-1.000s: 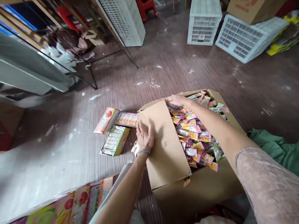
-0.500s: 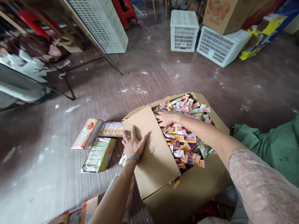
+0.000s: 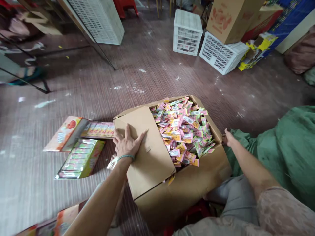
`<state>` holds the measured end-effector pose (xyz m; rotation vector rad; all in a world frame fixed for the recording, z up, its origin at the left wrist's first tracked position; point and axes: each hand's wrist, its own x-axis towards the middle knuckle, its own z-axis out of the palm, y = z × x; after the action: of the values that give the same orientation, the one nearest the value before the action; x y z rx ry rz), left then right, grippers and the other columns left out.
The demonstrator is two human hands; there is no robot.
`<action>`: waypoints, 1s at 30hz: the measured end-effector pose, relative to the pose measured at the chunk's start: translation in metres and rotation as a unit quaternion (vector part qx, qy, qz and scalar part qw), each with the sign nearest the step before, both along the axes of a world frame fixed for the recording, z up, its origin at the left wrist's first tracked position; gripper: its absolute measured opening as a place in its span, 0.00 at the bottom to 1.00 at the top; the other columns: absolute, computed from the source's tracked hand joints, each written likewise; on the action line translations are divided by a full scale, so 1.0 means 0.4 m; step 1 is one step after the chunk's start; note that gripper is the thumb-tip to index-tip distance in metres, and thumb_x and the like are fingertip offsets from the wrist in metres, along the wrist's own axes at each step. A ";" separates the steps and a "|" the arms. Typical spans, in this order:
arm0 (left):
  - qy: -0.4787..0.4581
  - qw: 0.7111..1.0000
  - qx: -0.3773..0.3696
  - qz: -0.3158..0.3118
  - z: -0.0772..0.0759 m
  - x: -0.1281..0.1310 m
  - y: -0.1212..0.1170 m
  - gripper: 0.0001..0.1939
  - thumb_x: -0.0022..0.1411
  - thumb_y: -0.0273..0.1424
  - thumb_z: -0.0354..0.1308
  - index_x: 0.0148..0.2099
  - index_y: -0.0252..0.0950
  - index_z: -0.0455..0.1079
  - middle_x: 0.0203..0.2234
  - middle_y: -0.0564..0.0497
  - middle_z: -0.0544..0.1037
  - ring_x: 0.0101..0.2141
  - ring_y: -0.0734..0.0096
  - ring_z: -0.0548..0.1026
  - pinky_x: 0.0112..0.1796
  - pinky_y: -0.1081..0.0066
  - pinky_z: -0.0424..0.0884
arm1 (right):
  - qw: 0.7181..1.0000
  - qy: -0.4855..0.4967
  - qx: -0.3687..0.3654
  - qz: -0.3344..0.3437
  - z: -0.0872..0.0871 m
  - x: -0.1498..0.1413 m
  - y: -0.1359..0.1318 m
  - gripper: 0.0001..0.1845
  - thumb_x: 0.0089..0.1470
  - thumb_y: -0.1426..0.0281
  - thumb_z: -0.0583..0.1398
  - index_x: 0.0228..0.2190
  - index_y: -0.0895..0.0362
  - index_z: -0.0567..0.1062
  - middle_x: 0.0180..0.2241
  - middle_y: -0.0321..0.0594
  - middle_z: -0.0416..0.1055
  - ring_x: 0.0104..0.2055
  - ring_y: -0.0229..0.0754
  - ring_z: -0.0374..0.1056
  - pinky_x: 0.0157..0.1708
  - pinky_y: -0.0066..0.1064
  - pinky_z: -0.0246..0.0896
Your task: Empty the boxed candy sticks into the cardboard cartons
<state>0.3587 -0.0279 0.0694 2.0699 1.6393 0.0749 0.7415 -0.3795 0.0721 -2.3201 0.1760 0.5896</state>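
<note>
A large cardboard box [image 3: 182, 193] stands in front of me, heaped with small pink, yellow and green sachets [image 3: 182, 131]. My left hand [image 3: 126, 144] lies spread on its folded left flap [image 3: 150, 164], fingers apart, a beaded bracelet on the wrist. At the box's right edge, my right hand [image 3: 227, 137] has its fingers closed on the right-hand flap [image 3: 209, 123]; the fingertips are partly hidden. Left of the box, a green-edged pack of sachets [image 3: 80, 159], a pack with an orange front [image 3: 65, 132] and another sachet pack [image 3: 98, 129] lie together.
White plastic crates [image 3: 187, 31] stand on the floor ahead, one under a printed carton [image 3: 222, 19]. A green sack [image 3: 283, 144] slumps right of the box. More orange packs [image 3: 65, 216] lie at lower left. Another person's sandalled foot [image 3: 28, 72] shows at far left.
My right hand has left the sachets and moved right to the box's edge. My left hand stays flat on the flap. The whole view has swung a little to the right.
</note>
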 end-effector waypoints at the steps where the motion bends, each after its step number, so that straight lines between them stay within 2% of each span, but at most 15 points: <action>1: -0.006 1.000 0.006 0.000 0.002 0.001 -0.003 0.56 0.64 0.69 0.50 0.83 0.42 0.51 0.81 0.32 0.41 0.75 0.19 0.49 0.68 0.28 0.57 | 0.999 0.012 0.024 -0.020 -0.001 -0.018 -0.020 0.44 0.73 0.39 0.39 0.46 0.60 0.78 0.37 0.57 0.79 0.41 0.53 0.80 0.43 0.47 0.79; 3: -0.020 1.000 0.022 0.002 0.004 0.001 -0.011 0.55 0.65 0.68 0.52 0.82 0.40 0.53 0.80 0.31 0.41 0.76 0.22 0.47 0.70 0.30 0.54 | 0.996 0.004 0.073 -0.057 0.030 -0.036 -0.049 0.47 0.73 0.42 0.30 0.54 0.57 0.75 0.45 0.57 0.79 0.46 0.49 0.80 0.45 0.42 0.79; 6: -0.036 0.998 0.054 -0.024 0.006 0.001 -0.023 0.51 0.68 0.64 0.53 0.81 0.37 0.57 0.80 0.31 0.43 0.77 0.26 0.46 0.73 0.36 0.49 | 0.971 -0.055 0.223 -0.062 0.143 -0.034 -0.079 0.56 0.67 0.40 0.21 0.65 0.53 0.70 0.53 0.57 0.78 0.54 0.52 0.78 0.50 0.47 0.77; 8: -0.034 0.994 0.080 -0.072 0.005 0.001 -0.031 0.49 0.69 0.60 0.54 0.80 0.36 0.59 0.80 0.33 0.46 0.77 0.30 0.46 0.75 0.39 0.46 | 0.951 -0.068 0.301 0.019 0.223 -0.047 -0.071 0.64 0.62 0.33 0.20 0.66 0.56 0.72 0.51 0.59 0.79 0.53 0.59 0.78 0.50 0.53 0.76; 9: -0.031 0.990 0.092 -0.101 0.004 0.000 -0.034 0.48 0.69 0.58 0.56 0.80 0.36 0.59 0.80 0.34 0.47 0.77 0.33 0.47 0.75 0.41 0.45 | 0.951 -0.073 0.286 0.089 0.251 -0.063 -0.052 0.67 0.60 0.31 0.21 0.66 0.58 0.73 0.48 0.61 0.80 0.51 0.61 0.79 0.49 0.54 0.76; 11: -0.024 0.981 0.106 -0.160 0.000 -0.003 -0.040 0.47 0.69 0.54 0.57 0.80 0.35 0.58 0.80 0.35 0.51 0.77 0.38 0.49 0.75 0.44 0.44 | 0.952 -0.099 0.170 0.234 0.273 -0.115 0.015 0.66 0.62 0.29 0.26 0.63 0.58 0.77 0.48 0.60 0.81 0.51 0.62 0.78 0.51 0.53 0.76; 13: -0.017 0.972 0.112 -0.207 -0.005 -0.013 -0.048 0.45 0.70 0.52 0.56 0.81 0.35 0.58 0.79 0.36 0.55 0.77 0.41 0.52 0.75 0.44 0.44 | 0.921 -0.152 0.048 0.356 0.249 -0.186 0.106 0.53 0.67 0.30 0.39 0.64 0.54 0.79 0.58 0.57 0.77 0.62 0.62 0.73 0.63 0.53 0.70; 15: -0.007 0.965 0.113 -0.237 -0.012 -0.029 -0.059 0.44 0.71 0.51 0.55 0.81 0.34 0.58 0.78 0.36 0.56 0.77 0.41 0.52 0.75 0.43 0.44 | 0.864 -0.174 -0.044 0.470 0.192 -0.262 0.190 0.42 0.69 0.35 0.51 0.69 0.47 0.74 0.73 0.49 0.62 0.76 0.66 0.55 0.74 0.60 0.52; 17: 0.006 0.960 0.110 -0.256 -0.019 -0.048 -0.071 0.44 0.71 0.52 0.54 0.81 0.34 0.58 0.79 0.36 0.54 0.77 0.40 0.50 0.75 0.42 0.44 | 0.802 -0.178 -0.131 0.555 0.123 -0.326 0.240 0.38 0.73 0.41 0.52 0.74 0.43 0.65 0.80 0.43 0.45 0.81 0.69 0.37 0.76 0.72 0.35; 18: 0.012 0.959 0.109 -0.263 -0.022 -0.056 -0.076 0.44 0.72 0.52 0.54 0.81 0.34 0.57 0.79 0.37 0.53 0.78 0.40 0.49 0.75 0.43 0.43 | 0.778 -0.189 -0.165 0.576 0.089 -0.350 0.250 0.36 0.75 0.44 0.50 0.76 0.42 0.62 0.81 0.42 0.40 0.82 0.69 0.33 0.75 0.76 0.30; 19: 0.018 0.957 0.109 -0.267 -0.025 -0.063 -0.080 0.45 0.72 0.53 0.54 0.81 0.35 0.57 0.79 0.37 0.53 0.78 0.41 0.49 0.75 0.43 0.43 | 0.765 -0.207 -0.182 0.582 0.058 -0.367 0.251 0.35 0.76 0.47 0.49 0.76 0.42 0.60 0.81 0.42 0.37 0.82 0.69 0.30 0.74 0.78 0.26; 22: 0.028 0.956 0.117 -0.267 -0.026 -0.065 -0.083 0.45 0.72 0.54 0.54 0.82 0.37 0.56 0.80 0.39 0.52 0.78 0.41 0.48 0.75 0.43 0.42 | 0.743 -0.257 -0.183 0.590 -0.006 -0.388 0.239 0.34 0.77 0.52 0.48 0.77 0.45 0.57 0.82 0.46 0.33 0.82 0.68 0.26 0.73 0.79 0.22; 24: 0.033 0.957 0.118 -0.262 -0.025 -0.055 -0.082 0.44 0.72 0.54 0.54 0.82 0.38 0.57 0.80 0.39 0.52 0.78 0.41 0.47 0.75 0.42 0.40 | 0.737 -0.260 -0.181 0.597 -0.022 -0.383 0.243 0.35 0.77 0.54 0.49 0.78 0.47 0.57 0.81 0.48 0.30 0.82 0.71 0.23 0.73 0.80 0.21; 27: 0.043 0.959 0.105 -0.260 -0.025 -0.039 -0.087 0.42 0.74 0.53 0.53 0.81 0.38 0.57 0.80 0.39 0.52 0.78 0.43 0.48 0.75 0.43 0.40 | 0.744 -0.226 -0.193 0.599 -0.003 -0.365 0.271 0.34 0.77 0.55 0.48 0.78 0.47 0.57 0.81 0.47 0.30 0.82 0.69 0.24 0.73 0.79 0.21; 30: 0.050 0.963 0.089 -0.248 -0.027 -0.036 -0.117 0.40 0.76 0.50 0.51 0.82 0.39 0.56 0.80 0.38 0.51 0.79 0.43 0.47 0.75 0.42 0.42 | 0.763 -0.176 -0.191 0.592 0.051 -0.338 0.260 0.34 0.78 0.55 0.46 0.78 0.47 0.56 0.81 0.45 0.33 0.83 0.64 0.29 0.76 0.72 0.28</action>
<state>0.3445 -0.0747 0.0586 2.6009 1.1532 -0.0543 0.6061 -0.2755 0.0926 -2.6625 -1.5939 0.6913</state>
